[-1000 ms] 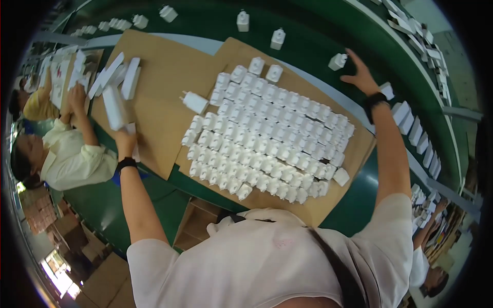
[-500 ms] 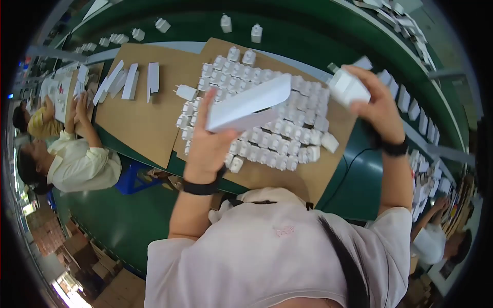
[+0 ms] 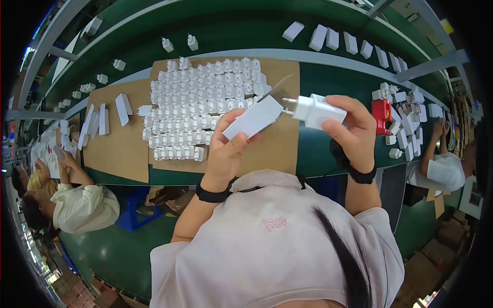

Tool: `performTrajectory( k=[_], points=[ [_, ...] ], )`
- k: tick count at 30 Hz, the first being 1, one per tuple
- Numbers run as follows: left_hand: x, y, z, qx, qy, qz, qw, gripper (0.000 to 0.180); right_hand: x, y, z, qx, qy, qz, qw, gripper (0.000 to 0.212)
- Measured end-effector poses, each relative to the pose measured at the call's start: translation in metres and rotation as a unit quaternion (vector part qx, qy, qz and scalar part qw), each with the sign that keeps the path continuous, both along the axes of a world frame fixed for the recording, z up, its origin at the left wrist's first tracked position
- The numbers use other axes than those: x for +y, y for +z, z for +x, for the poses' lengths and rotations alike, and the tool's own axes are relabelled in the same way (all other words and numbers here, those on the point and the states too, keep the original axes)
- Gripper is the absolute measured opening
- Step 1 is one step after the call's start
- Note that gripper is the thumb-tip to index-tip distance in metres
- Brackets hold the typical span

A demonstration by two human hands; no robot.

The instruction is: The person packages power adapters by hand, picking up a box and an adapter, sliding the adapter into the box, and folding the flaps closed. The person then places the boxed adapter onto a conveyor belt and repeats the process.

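Observation:
Between the fingers and thumb of my left hand (image 3: 226, 154) is a slim white carton (image 3: 255, 118), tilted, its raised flap at the upper right end. My right hand (image 3: 355, 131) grips a white plug-in charger (image 3: 318, 111) by its body. The charger's two prongs point left at the carton's flap end. Whether they touch the carton I cannot tell. Left of the carton, rows of white chargers (image 3: 200, 92) stand packed together on a brown cardboard sheet (image 3: 280, 149), partly hidden by my left hand.
More white cartons (image 3: 104, 119) lie on cardboard to the left. A row of cartons (image 3: 351, 43) and scattered chargers (image 3: 192, 42) sit on the green surface beyond. At right are a red object (image 3: 380, 117) and a pile of white boxes (image 3: 409, 128). Co-workers sit on both sides.
My right hand has brought the charger inward and turned its prongs toward the carton. The carton's flap end now faces the charger, with the flap raised. The whole view has also turned.

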State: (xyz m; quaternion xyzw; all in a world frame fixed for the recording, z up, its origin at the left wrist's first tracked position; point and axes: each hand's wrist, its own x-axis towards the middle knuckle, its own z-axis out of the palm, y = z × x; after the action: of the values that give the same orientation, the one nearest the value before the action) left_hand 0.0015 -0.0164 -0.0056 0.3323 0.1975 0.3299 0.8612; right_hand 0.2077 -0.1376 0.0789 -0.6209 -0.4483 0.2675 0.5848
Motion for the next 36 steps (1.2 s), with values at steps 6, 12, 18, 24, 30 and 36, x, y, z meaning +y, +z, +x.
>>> performTrajectory(
  k=[6, 12, 18, 24, 30, 36],
  points=[
    [-0.020, -0.014, 0.007, -0.025, -0.067, -0.004, 0.997, 0.053, -0.009, 0.004, 0.016, -0.061, 0.020, 0.045, 0.997, 0.035],
    [-0.028, -0.012, 0.015, 0.026, -0.077, -0.048, 0.995, 0.052, 0.008, 0.003, 0.014, -0.261, 0.073, 0.057, 0.961, 0.033],
    [-0.019, -0.015, 0.013, 0.039, -0.093, -0.087, 0.991, 0.049, 0.034, -0.006, 0.029, -0.282, 0.170, 0.060, 0.942, 0.027],
    [0.004, -0.004, 0.017, 0.023, -0.108, -0.158, 0.981, 0.059, 0.072, -0.032, 0.024, -0.031, 0.232, 0.005, 0.972, 0.049],
    [0.112, 0.011, -0.044, 0.419, -0.088, 0.260, 0.866, 0.061, 0.139, -0.048, 0.080, 0.092, 0.175, -0.063, 0.978, 0.068],
    [0.353, -0.060, -0.263, 0.759, 0.119, 0.485, 0.419, 0.057, 0.274, -0.143, 0.243, 0.120, 0.118, -0.269, 0.948, 0.063]
  ],
)
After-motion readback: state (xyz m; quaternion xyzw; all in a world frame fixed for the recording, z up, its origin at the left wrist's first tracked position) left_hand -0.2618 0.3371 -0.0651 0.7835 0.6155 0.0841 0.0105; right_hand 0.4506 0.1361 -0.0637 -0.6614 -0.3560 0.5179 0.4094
